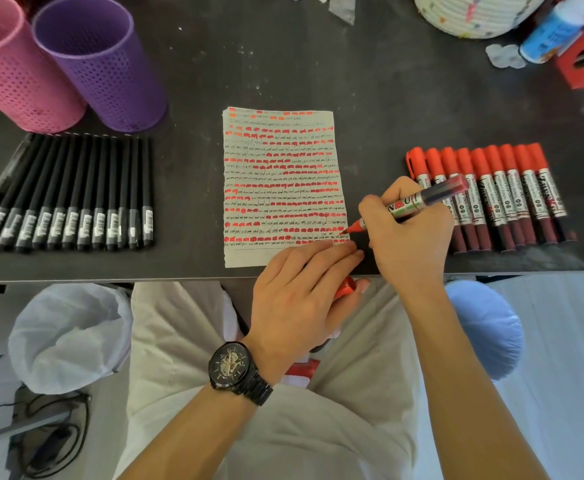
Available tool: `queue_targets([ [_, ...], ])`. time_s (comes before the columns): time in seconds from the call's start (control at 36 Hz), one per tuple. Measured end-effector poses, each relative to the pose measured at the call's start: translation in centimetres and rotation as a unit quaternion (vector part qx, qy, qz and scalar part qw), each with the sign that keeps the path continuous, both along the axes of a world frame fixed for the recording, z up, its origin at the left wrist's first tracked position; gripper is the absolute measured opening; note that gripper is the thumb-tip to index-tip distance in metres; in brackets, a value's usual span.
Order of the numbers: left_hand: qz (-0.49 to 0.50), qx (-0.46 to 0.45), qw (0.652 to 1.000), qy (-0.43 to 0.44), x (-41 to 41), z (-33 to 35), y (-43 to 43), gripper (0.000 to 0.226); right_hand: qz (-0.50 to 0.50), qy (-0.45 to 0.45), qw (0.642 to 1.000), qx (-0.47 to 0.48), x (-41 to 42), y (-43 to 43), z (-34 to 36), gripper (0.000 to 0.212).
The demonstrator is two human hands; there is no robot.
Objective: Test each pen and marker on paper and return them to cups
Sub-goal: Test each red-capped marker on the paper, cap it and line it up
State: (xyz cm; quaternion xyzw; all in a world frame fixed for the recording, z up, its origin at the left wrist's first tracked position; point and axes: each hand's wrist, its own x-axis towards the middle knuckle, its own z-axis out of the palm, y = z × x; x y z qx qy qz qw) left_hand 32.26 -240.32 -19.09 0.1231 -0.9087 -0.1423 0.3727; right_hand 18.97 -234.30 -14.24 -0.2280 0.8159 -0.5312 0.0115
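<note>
The right hand [412, 237] grips an uncapped red marker [422, 199] in a writing hold, fingers curled round its barrel. Its tip touches the right edge of the paper [283, 188], near the bottom of the sheet. Just below, the left hand [297, 292] lays its straight, close-set fingers on the paper's lower right corner, while its thumb pinches a red cap [344, 288] against the underside of the hand, over the table's near edge. A black watch [233, 367] sits on the left wrist.

The paper lies in the middle of the dark table [283, 64], covered in rows of red blocks and thin black scribbles. To its right lies a row of capped red markers [512, 192], side by side, partly behind the right hand. To its left lies a row of black pens [76, 188]. Behind the pens stand a pink cup [17, 74] and a purple cup [110, 74], touching each other.
</note>
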Motion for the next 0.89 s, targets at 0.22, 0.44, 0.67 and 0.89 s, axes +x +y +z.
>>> queue_targets([
  [0.22,0.001,0.001,1.0,-0.006,0.0,-0.1,0.0,0.028,0.007,-0.005,1.0,-0.008,0.0,0.1,0.0,0.025],
  [0.44,0.0,0.0,1.0,-0.016,0.1,0.1,0.0,0.03,0.005,0.005,1.0,-0.014,0.0,0.1,-0.3,0.026],
  [0.67,0.0,0.012,1.0,-0.023,0.2,0.4,0.0,0.03,-0.028,-0.053,0.991,-0.117,-0.1,0.5,-0.1,0.031],
  [0.89,-0.019,0.067,0.996,-0.051,0.6,1.8,-0.3,0.031,-0.001,-0.062,0.987,-0.148,1.0,0.9,0.5,0.039],
])
